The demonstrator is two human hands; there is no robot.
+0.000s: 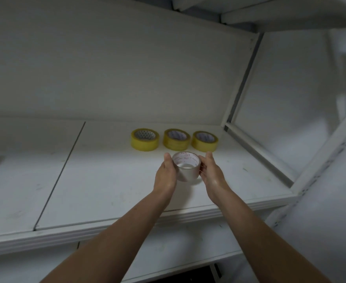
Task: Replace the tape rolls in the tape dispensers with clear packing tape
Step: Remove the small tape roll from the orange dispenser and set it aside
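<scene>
Holding a clear tape roll between them, the left hand and the right hand reach out over a white shelf, both forearms bare. The left hand cups the roll's left side, with its thumb up beside the rim and its other fingers wrapped out of sight behind the roll. The right hand grips the opposite side, thumb raised near the rim and curled fingertips pressed against the roll's outer wall. The roll is tilted so that its open core faces up and toward the camera; the core is white with faint reddish print too small to read. It sits low over the shelf, right of the middle, and whether its bottom edge touches the board cannot be told. Just behind it, three yellowish tape rolls lie flat in a row near the back wall: the left roll, the middle roll and the right roll, close together but apart from one another. A dark seam runs front to back across the shelf on the left. A white upright post rises at the shelf's right rear corner, an upper shelf hangs overhead, and a lower shelf shows beneath the forearms.
</scene>
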